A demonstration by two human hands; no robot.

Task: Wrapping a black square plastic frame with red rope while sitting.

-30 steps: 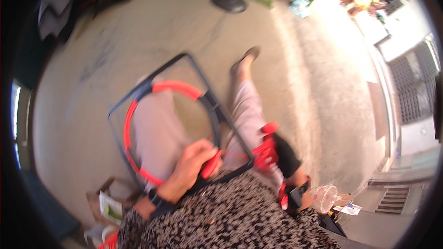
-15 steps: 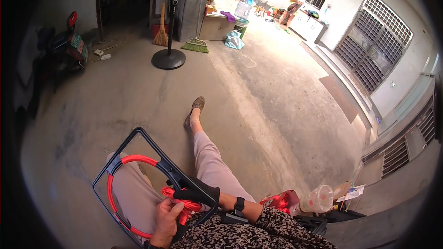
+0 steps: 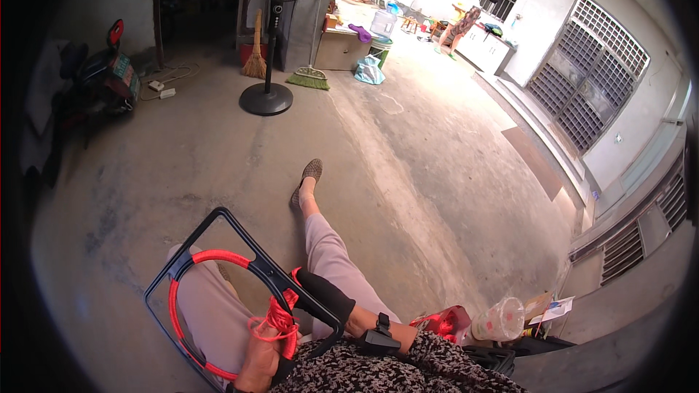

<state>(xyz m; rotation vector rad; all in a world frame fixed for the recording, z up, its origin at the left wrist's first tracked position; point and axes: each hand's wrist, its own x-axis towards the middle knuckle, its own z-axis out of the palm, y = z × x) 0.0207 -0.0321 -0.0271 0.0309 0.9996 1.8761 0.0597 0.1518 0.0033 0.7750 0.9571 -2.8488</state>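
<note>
A black frame (image 3: pixel 273 274) with a round ring inside it rests across my lap. Red cord is wrapped along much of the ring (image 3: pixel 173 298). My left hand (image 3: pixel 258 365) is closed at the ring's near side, on a loose bundle of red cord (image 3: pixel 277 318) that hides part of its fingers. My right hand (image 3: pixel 320 295), in a black glove, reaches behind the frame's right bar. Red cord shows at its fingertips, which are partly hidden; the hand looks closed on it.
Beside my right hip are a red bag (image 3: pixel 445 322) and a clear plastic tub (image 3: pixel 502 320). A standing fan (image 3: pixel 266 98), brooms (image 3: pixel 308 78) and a scooter (image 3: pixel 109 80) stand ahead. A person (image 3: pixel 459 25) is far off near a white cabinet (image 3: pixel 480 49).
The cord bundle has moved up in front of my left hand. My right hand has gone from over the bundle to behind the frame's bar. The distant person has shifted posture.
</note>
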